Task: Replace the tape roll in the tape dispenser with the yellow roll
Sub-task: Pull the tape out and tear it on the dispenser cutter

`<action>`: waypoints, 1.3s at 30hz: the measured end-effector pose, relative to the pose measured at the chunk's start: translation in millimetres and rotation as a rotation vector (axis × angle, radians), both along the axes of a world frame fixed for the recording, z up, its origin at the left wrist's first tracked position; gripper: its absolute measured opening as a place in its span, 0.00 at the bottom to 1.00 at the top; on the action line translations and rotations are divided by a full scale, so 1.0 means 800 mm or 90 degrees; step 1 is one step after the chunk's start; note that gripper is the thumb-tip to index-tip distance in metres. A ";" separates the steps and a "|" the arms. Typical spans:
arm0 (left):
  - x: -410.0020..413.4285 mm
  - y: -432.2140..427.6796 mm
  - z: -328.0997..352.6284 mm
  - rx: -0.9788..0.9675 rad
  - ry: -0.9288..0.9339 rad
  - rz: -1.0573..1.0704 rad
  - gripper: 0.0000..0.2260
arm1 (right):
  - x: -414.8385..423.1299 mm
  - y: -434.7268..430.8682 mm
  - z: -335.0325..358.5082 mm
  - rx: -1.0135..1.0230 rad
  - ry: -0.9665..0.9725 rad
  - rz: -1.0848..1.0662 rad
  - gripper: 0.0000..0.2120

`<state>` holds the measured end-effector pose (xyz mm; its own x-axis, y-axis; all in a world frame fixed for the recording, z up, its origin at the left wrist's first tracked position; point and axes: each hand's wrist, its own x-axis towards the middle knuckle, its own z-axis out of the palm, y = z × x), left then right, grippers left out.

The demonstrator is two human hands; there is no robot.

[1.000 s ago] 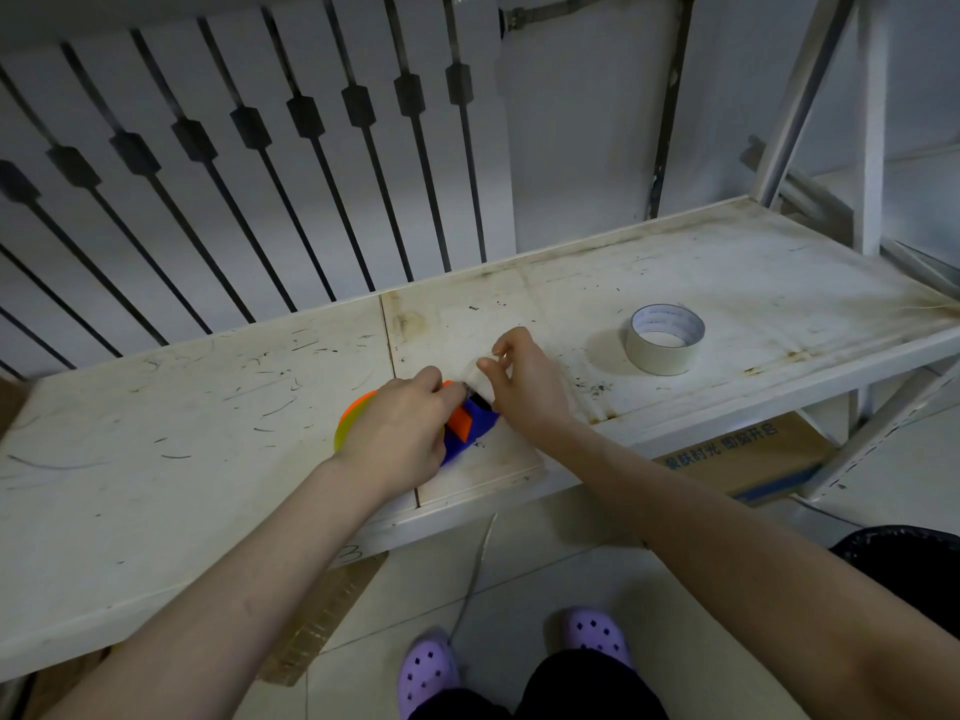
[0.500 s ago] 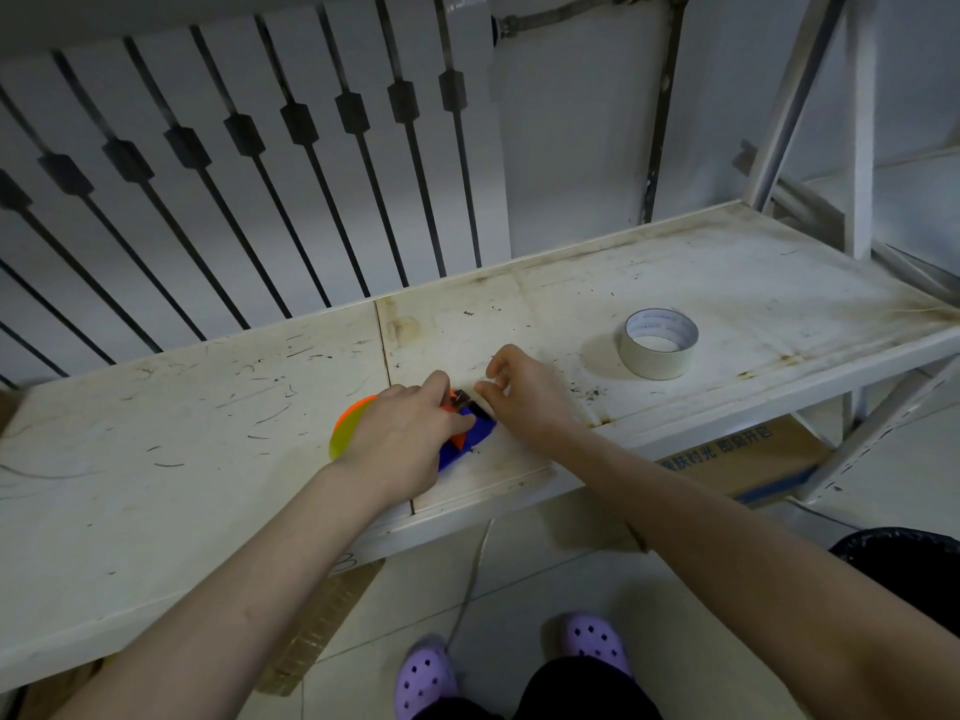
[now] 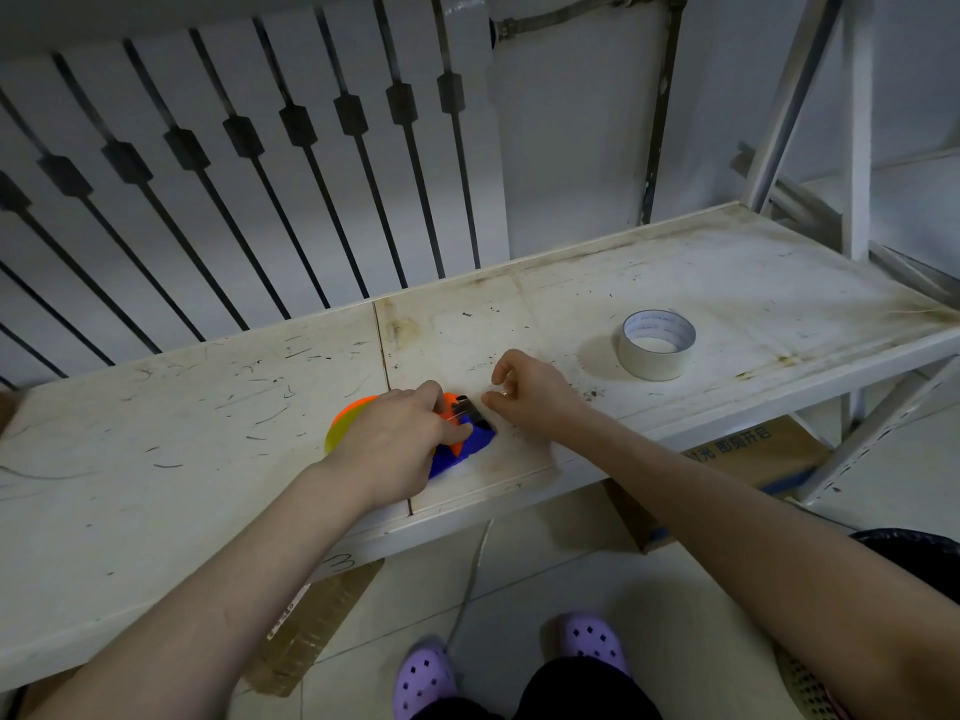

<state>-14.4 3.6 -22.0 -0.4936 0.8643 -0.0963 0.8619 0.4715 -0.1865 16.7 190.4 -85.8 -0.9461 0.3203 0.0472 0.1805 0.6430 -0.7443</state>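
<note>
Yellow roll [image 3: 336, 434] sits at the left end of the tape dispenser [image 3: 462, 449], mostly hidden; only a yellow-green edge shows under an orange rim. Dispenser lies flat on the worktop [image 3: 156, 459], across the seam between the two panels, near the front edge. Left hand [image 3: 400, 439] lies over it, grip clamped on the dispenser body, thumb on the blue part. Metal cutter end sticks out just past the fingers. Right hand [image 3: 530, 392] is just beside the cutter end, fingers curled and thumb and forefinger pinched; can't tell if tape is between them. Off-white tape roll [image 3: 655, 345] lies flat further right, well apart from both hands.
</note>
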 end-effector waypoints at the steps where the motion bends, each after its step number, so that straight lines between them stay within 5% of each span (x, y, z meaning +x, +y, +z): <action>1: -0.001 -0.002 0.001 0.002 -0.009 -0.008 0.22 | 0.002 -0.001 0.002 -0.003 -0.009 -0.001 0.09; 8: -0.003 -0.010 0.004 0.037 -0.039 -0.068 0.21 | 0.008 -0.003 0.017 -0.054 -0.095 -0.037 0.11; 12: -0.003 -0.010 0.004 0.039 -0.039 -0.072 0.21 | 0.004 -0.002 0.009 -0.041 -0.099 -0.039 0.20; 21: -0.007 -0.008 0.003 0.017 -0.023 -0.087 0.21 | 0.017 -0.001 -0.005 -0.151 -0.052 -0.041 0.10; 26: -0.006 -0.008 0.003 0.010 -0.027 -0.076 0.22 | 0.026 0.010 -0.006 -0.280 -0.045 -0.070 0.14; 36: -0.003 -0.006 0.008 0.010 -0.048 -0.090 0.20 | 0.018 0.025 0.012 -0.241 -0.075 -0.052 0.06; 39: -0.003 -0.002 0.017 0.025 -0.137 -0.037 0.19 | 0.023 0.021 0.015 -0.217 -0.035 -0.044 0.04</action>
